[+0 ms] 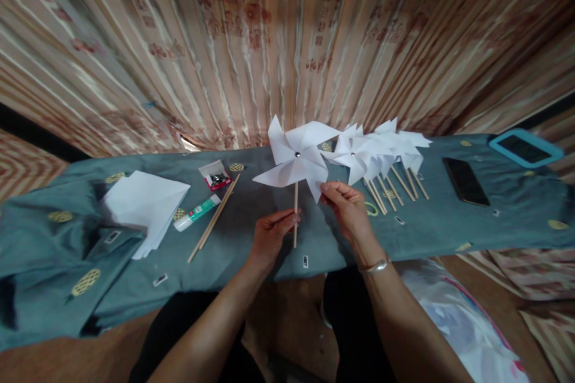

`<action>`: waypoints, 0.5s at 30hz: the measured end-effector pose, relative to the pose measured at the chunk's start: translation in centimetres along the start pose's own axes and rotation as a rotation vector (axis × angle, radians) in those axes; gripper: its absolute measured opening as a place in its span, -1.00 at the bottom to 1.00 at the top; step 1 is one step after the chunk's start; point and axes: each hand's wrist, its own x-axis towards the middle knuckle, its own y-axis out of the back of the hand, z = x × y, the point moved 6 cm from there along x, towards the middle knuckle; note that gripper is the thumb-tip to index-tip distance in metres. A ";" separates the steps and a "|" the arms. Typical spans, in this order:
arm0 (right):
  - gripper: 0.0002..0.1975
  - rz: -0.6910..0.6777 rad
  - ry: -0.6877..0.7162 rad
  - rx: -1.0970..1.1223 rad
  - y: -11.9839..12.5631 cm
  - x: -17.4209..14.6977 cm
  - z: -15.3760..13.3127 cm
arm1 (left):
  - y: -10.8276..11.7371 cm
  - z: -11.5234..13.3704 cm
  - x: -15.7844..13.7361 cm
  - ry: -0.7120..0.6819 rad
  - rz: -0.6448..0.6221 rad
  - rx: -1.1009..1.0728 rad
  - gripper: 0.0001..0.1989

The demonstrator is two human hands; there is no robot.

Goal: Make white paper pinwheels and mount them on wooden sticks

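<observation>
A white paper pinwheel (287, 166) with a shiny pin at its centre stands upright above the middle of the cloth. Its thin wooden stick is pinched by my left hand (269, 234), thumb against fingers. My right hand (348, 206), with a bracelet at the wrist, pinches the tip of the lower right blade between thumb and fingers. Just to the right lies a row of several finished white pinwheels (381, 146), overlapping, their sticks pointing toward me. Green scissor handles (371, 209) show partly behind my right hand.
On the green cloth (251, 257) at left lie folded white papers (146, 197), a glue stick (196, 213), loose wooden sticks (215, 218) and a small open box of pins (215, 176). At right are a dark phone (466, 181) and a blue-framed tablet (525, 148). A striped curtain (287, 42) hangs behind.
</observation>
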 end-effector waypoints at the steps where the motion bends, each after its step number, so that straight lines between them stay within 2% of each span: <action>1: -0.72 -0.007 -0.013 0.003 -0.2 -0.1 0.1 | 0.0 0.0 0.0 -0.001 0.001 0.004 -0.68; 10: -0.64 -0.085 -0.079 0.012 -1.6 -1.0 0.8 | 0.0 -0.1 0.0 -0.009 0.002 -0.029 -0.71; 15: -0.62 -0.130 -0.067 -0.009 -2.2 -1.3 0.9 | 0.1 -0.2 0.0 -0.012 -0.005 -0.011 -0.69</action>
